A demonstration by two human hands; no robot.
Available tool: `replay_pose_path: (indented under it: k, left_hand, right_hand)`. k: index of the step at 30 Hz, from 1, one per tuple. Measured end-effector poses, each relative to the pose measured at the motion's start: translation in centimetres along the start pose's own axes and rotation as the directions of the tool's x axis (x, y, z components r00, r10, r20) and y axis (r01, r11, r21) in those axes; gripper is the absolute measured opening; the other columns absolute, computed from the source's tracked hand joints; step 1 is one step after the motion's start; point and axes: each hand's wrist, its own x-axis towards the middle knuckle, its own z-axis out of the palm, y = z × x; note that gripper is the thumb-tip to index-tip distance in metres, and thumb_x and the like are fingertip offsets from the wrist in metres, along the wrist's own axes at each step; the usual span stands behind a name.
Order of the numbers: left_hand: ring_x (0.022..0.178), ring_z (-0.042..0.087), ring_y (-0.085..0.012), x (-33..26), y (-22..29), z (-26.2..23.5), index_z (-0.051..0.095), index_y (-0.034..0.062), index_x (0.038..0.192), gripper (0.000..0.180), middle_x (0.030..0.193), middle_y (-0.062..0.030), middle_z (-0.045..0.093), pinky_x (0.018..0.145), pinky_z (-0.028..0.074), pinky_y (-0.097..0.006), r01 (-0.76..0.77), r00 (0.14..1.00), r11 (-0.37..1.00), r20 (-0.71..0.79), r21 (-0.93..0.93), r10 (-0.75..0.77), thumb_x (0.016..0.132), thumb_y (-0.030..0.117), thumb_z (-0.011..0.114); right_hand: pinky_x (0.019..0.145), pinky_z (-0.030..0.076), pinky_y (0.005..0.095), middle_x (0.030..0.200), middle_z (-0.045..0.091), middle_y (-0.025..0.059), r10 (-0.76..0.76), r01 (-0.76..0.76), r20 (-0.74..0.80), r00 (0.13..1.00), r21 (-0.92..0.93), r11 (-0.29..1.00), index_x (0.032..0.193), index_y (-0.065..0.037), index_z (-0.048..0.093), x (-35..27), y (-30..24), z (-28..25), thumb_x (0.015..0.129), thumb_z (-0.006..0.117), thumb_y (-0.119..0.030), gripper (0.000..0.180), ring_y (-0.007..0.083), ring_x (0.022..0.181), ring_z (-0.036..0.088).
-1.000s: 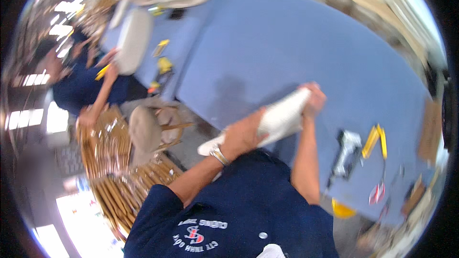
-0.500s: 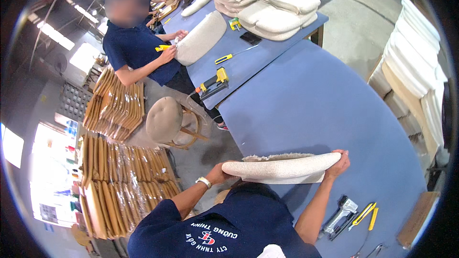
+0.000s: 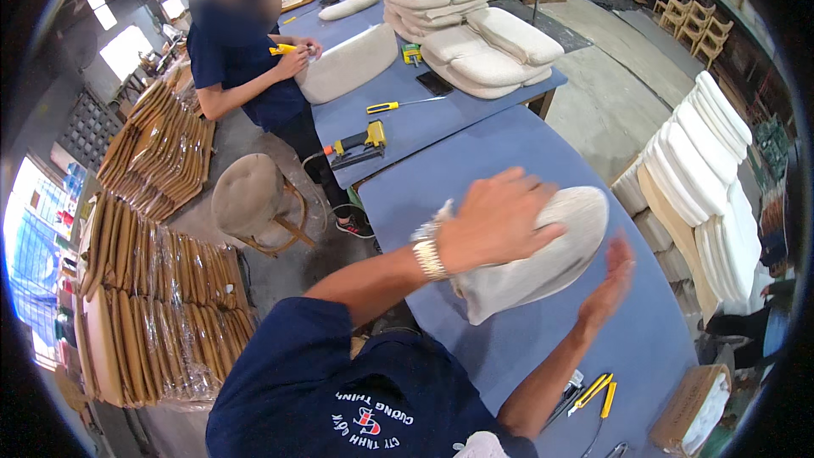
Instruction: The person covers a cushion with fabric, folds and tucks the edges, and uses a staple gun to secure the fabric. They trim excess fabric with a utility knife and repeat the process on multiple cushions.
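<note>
A cream upholstered cushion pad [image 3: 572, 233] rests on the blue-topped table [image 3: 509, 153] in front of me, its fabric hanging loose at the near edge. My left hand [image 3: 500, 220], with a metal-banded watch at the wrist, reaches across the pad with fingers spread; it hides part of the fabric, and whether it presses on the pad I cannot tell. Just off the pad's right end, my right hand [image 3: 609, 280] is open and slightly blurred, with nothing in it. Beside my right forearm lie yellow-handled cutters [image 3: 593, 394] and a partly hidden staple gun [image 3: 564, 403].
Across the table joint lie a yellow-black staple gun [image 3: 360, 146], a screwdriver [image 3: 386, 107] and a phone [image 3: 434, 83], near stacked cushions [image 3: 483, 51]. A co-worker [image 3: 242, 59] handles another pad. A stool [image 3: 248, 191], wrapped panels [image 3: 161, 331] and a cardboard box [image 3: 682, 411] surround me.
The pad, held at both ends before, now lies turned on the table. Both hands have let go of its ends; the left has swung forward over it. My view has shifted.
</note>
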Motion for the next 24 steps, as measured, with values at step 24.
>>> replay_pose_path:
  k: [24]
  left_hand:
    - [0.075, 0.070, -0.0465, 0.9, 6.4, 8.7, 0.054, -0.0019, 0.137, 0.069, 0.080, -0.0300, 0.069, 0.069, 0.058, -0.052, 0.067, 0.975, 0.791, -0.129, -0.608, -0.182, 0.094, 0.052, 0.064]
  right_hand:
    - [0.088, 0.048, 0.0407, 0.092, 0.067, 0.0134, -0.283, 0.331, 0.325, 0.902, -0.103, 0.938, 0.085, 0.002, 0.068, 11.8, -0.6, -0.5, 0.103, 0.036, -0.028, 0.048, 0.0262, 0.092, 0.062]
